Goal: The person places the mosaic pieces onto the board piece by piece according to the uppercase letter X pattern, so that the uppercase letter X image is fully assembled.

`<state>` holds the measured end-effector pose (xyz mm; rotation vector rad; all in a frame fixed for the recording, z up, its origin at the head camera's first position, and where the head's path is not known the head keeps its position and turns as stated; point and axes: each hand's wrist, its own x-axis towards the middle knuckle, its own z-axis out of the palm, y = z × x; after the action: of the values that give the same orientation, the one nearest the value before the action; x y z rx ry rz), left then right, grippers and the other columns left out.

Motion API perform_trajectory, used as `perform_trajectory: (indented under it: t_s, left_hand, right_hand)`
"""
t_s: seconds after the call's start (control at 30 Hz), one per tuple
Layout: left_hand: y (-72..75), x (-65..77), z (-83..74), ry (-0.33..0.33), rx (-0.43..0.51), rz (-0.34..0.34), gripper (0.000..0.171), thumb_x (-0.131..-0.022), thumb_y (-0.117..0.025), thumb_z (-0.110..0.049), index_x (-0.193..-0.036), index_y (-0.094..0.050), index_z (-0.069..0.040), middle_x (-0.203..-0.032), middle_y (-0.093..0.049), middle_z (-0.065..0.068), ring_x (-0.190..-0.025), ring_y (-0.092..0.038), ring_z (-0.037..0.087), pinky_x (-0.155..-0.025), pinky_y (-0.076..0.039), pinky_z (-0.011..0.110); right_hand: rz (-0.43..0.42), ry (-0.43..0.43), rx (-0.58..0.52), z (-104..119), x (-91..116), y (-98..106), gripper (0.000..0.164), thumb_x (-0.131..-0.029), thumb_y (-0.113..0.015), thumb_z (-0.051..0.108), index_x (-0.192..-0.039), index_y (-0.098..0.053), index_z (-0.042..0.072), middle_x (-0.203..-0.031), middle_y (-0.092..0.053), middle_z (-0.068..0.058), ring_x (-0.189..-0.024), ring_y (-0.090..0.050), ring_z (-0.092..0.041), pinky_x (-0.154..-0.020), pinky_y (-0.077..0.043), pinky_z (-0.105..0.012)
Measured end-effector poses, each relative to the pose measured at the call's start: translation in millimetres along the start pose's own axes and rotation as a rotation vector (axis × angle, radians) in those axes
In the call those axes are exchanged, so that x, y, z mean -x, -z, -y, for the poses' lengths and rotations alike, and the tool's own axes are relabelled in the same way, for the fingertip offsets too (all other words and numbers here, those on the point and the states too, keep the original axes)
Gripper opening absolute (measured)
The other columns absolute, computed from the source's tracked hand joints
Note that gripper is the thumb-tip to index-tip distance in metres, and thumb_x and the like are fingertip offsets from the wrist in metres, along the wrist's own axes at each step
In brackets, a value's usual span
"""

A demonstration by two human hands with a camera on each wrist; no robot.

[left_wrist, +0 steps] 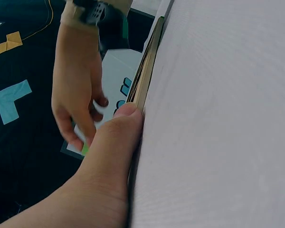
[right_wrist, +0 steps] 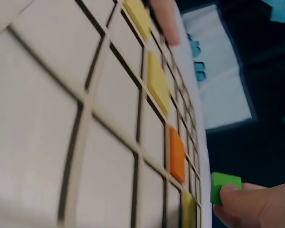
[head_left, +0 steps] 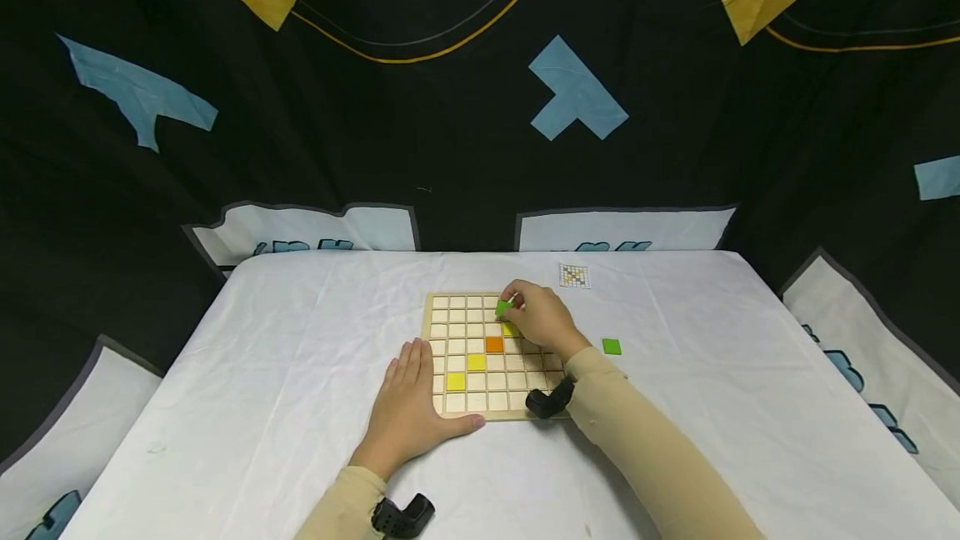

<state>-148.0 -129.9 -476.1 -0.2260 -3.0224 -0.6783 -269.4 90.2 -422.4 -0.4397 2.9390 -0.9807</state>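
Note:
A wooden grid board (head_left: pixel 456 404) lies on the white table, with square tiles filling its cells. On it an orange tile (head_left: pixel 494 344) and several yellow tiles (head_left: pixel 476 362) run in a diagonal line. My right hand (head_left: pixel 542 317) pinches a green square tile (right_wrist: pixel 225 185) between thumb and fingers, above the board's far side. Flat along the board's left edge, my left hand (head_left: pixel 408 407) keeps its fingers straight, its thumb (left_wrist: pixel 128 111) against the near edge. A second green tile (head_left: pixel 611 347) lies on the table to the right of the board.
A small printed pattern card (head_left: pixel 574 276) lies on the table beyond the board, to the right. White cloth (head_left: pixel 247 340) covers the table. Behind it hangs a black curtain (head_left: pixel 420 140) with blue and yellow patches. Each wrist wears a black camera mount.

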Motion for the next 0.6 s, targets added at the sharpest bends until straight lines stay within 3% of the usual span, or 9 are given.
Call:
perform_trajectory:
  t_s: [0.33,0.6]
  left_hand:
    - [0.0,0.8,0.3,-0.002,-0.003,0.007,0.142,-0.062,-0.059,-0.092,-0.157,-0.013,0.003,-0.166,-0.011,0.020,-0.156,-0.007,0.032,-0.127,-0.010,0.049]
    - [3.0,0.8,-0.1,-0.006,-0.012,0.009,0.142,-0.062,-0.057,-0.093,-0.157,-0.013,0.003,-0.166,-0.011,0.020,-0.156,-0.007,0.032,-0.127,-0.011,0.049]
  right_hand:
    - [0.059,0.058,-0.050,27.7,-20.0,-30.7,0.014,-0.095,-0.068,0.020,-0.109,-0.068,0.019,-0.098,-0.070,-0.001,-0.081,-0.061,-0.016,-0.072,-0.052,-0.032]
    - [0.039,0.044,0.010,40.4,-31.2,-49.3,0.013,-0.094,-0.069,0.021,-0.107,-0.069,0.020,-0.093,-0.070,0.002,-0.081,-0.061,-0.014,-0.076,-0.052,-0.033]
